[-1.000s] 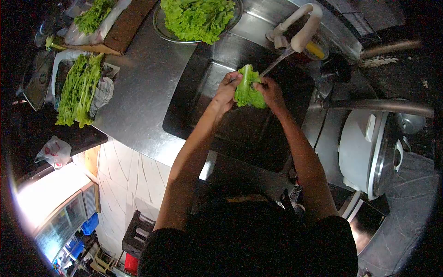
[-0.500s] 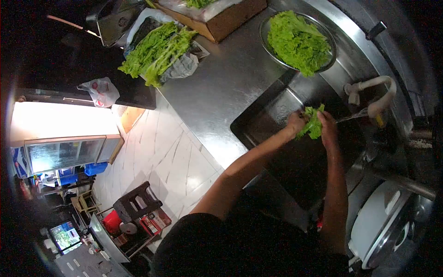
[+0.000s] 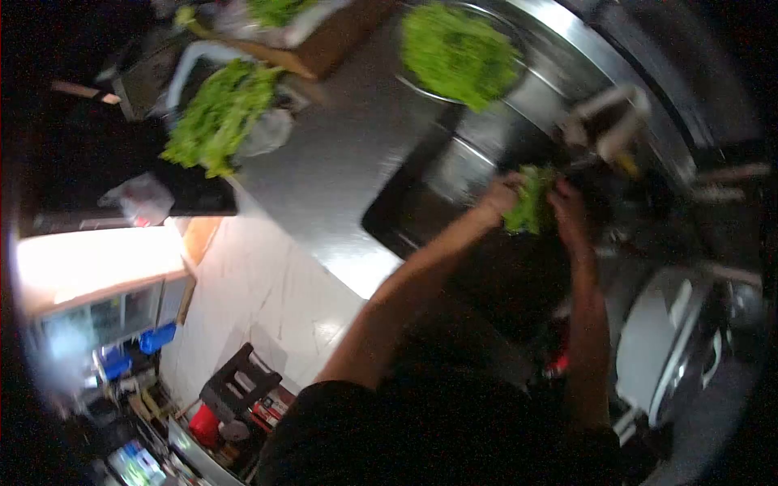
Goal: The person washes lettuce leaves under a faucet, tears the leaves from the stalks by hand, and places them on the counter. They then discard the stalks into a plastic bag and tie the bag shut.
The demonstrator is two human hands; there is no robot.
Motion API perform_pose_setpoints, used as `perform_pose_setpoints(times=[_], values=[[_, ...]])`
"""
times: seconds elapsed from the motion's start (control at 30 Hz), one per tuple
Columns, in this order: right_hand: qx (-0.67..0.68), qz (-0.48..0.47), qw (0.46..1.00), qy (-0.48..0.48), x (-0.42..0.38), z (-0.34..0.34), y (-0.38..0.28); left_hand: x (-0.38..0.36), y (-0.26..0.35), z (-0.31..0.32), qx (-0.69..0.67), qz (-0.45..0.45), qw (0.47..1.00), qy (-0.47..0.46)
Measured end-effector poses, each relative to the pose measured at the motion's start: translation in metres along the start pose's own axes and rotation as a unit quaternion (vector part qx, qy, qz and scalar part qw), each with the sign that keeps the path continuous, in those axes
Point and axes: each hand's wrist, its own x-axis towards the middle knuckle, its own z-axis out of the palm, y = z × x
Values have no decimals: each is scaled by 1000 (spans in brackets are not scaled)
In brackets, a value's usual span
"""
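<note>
A green lettuce leaf hangs between my two hands over the dark sink, close to the faucet. My left hand is closed on the leaf's left edge. On the opposite side, my right hand has its fingers closed at the leaf's right edge, though motion blurs them. A round metal bowl beyond the sink is heaped with lettuce.
More lettuce lies on a plastic bag at the counter's left end. A cardboard box stands behind it. To my right is a white lidded appliance. A dark stool stands on the floor at left.
The whole view has shifted and blurred, with the counter things now farther left. Both hands stay at the lettuce leaf, which now hangs longer and lower between them.
</note>
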Motion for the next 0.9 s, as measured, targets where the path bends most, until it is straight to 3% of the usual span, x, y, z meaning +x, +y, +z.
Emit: perform_pose_setpoints(times=[0.03,0.07,0.1,0.13,0.17,0.2,0.27,0.4,0.53,0.77,0.9], values=[[-64,11,994,84,-2,3,6,-8,45,43,153,-140,972,110],[-67,25,996,54,0,-1,3,-14,60,54,61,-179,972,143],[-68,36,997,21,1,-7,0,-17,69,59,167,-154,965,127],[-51,-25,998,11,0,-9,8,-14,62,50,218,-143,957,127],[-34,-90,995,-2,-3,-9,15,-18,76,63,155,-174,963,134],[-39,-82,996,8,-13,-4,1,-18,74,60,215,-169,953,134],[-15,28,996,-81,-29,8,-41,-22,83,73,208,-179,952,138],[-64,7,995,-78,-14,15,-10,-25,92,71,267,-148,944,130],[0,35,995,-96,-15,18,-19,-22,94,57,212,-101,958,166],[95,95,989,-63,-12,24,-9,-30,94,70,269,-40,941,201],[144,63,986,-44,-15,20,1,-33,93,68,127,-80,963,222]])
